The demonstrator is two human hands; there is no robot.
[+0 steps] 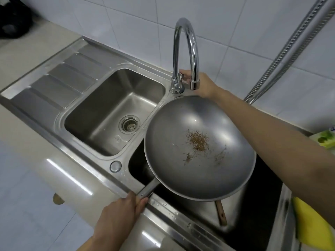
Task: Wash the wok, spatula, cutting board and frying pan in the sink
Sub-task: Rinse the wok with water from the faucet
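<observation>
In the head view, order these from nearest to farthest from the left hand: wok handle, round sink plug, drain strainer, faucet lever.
1. Wok handle, gripped by the left hand.
2. Round sink plug, on the divider.
3. Drain strainer, left basin.
4. Faucet lever, at the back.

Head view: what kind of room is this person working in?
Most likely a home kitchen, at the washing-up spot. A steel double sink with a drainboard sits in a counter under a tall tap, against a white tiled wall. The left hand holds a dirty wok over one basin.

chrome tap (184,51) against white wall tiles (235,33), ribbed metal hose (290,51) at right, yellow cloth (311,221) (partly cropped)
</observation>
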